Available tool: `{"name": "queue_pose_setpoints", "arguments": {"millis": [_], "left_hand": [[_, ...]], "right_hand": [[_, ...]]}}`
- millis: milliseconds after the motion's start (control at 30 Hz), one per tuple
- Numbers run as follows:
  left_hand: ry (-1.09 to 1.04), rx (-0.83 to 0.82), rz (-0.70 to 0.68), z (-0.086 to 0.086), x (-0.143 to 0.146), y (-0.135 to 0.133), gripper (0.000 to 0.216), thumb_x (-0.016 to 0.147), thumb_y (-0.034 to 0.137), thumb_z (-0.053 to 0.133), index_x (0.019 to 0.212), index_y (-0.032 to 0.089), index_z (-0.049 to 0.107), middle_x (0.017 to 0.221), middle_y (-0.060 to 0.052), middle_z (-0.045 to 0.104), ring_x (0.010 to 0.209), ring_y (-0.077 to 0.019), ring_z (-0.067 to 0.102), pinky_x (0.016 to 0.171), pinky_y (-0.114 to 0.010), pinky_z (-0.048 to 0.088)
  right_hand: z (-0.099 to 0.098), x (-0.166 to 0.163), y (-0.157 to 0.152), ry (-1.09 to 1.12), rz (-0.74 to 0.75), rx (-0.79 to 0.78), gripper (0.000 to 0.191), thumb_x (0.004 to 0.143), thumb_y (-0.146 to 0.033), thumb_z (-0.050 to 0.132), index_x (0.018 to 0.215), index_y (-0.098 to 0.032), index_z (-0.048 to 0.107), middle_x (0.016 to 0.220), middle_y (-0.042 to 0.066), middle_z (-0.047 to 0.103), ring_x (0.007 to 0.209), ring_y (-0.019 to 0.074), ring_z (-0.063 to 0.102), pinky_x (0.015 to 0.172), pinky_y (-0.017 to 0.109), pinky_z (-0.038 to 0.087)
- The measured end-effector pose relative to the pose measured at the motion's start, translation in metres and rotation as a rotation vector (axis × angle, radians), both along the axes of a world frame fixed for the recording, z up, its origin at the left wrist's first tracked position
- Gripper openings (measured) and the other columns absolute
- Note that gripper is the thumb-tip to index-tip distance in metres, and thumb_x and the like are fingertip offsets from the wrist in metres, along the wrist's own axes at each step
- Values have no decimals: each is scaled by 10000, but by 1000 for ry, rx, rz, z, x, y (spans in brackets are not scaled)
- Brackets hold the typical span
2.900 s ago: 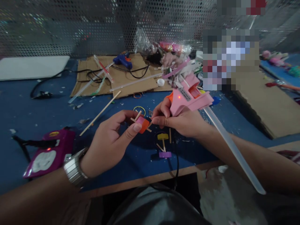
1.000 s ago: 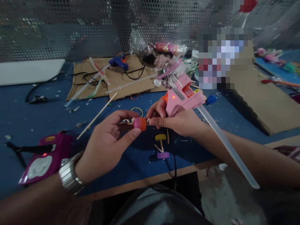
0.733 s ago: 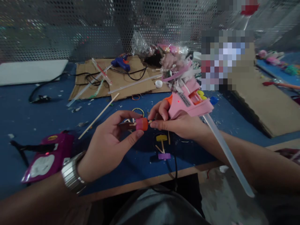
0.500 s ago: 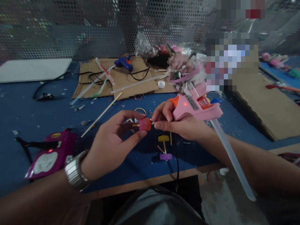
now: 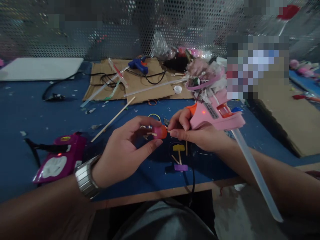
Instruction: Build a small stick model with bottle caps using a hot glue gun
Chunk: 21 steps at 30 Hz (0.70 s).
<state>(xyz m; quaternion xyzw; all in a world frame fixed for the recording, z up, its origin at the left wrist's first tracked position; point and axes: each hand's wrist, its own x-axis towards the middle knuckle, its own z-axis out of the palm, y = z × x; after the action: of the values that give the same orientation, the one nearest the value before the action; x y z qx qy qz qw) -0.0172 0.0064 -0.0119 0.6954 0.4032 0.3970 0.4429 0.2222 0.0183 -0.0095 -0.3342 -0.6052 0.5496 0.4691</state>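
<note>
My left hand (image 5: 125,150) pinches a small pink and orange cap piece (image 5: 160,132) with thin wooden sticks through it, thumb and fingers closed round it. My right hand (image 5: 197,133) grips a pink hot glue gun (image 5: 215,115) with a lit red light and a long clear glue stick (image 5: 255,173) out of its back. The right fingertips touch a stick end at the cap piece. Below the hands on the blue table lie a yellow cap (image 5: 178,147) and a purple cap (image 5: 181,167) joined by a stick.
A magenta device (image 5: 60,161) with a red light lies at the left. Cardboard (image 5: 140,85) at the back holds a blue glue gun (image 5: 138,65), cables and clear sticks. A long wooden skewer (image 5: 112,119) lies mid-table. A pile of craft scraps (image 5: 202,75) stands behind the pink gun.
The cap piece has turned in my left fingers, its sticks now pointing sideways. Both hands stay together; the view has shifted slightly.
</note>
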Motion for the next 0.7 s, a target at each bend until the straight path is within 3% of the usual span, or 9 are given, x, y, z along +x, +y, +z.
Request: {"name": "queue_pose_setpoints", "arguments": {"millis": [700], "left_hand": [[-5,-39,7,0,0,-2,279,912,267,885,1165,242,769,1221,-30,825,1073,-190,824,990,-318,710]], "right_hand": [[3,-2,0,-8,-9,-41,535,742,-338,1070,660,-214,556,847,18,765,841,169,733,797,311,616]]}}
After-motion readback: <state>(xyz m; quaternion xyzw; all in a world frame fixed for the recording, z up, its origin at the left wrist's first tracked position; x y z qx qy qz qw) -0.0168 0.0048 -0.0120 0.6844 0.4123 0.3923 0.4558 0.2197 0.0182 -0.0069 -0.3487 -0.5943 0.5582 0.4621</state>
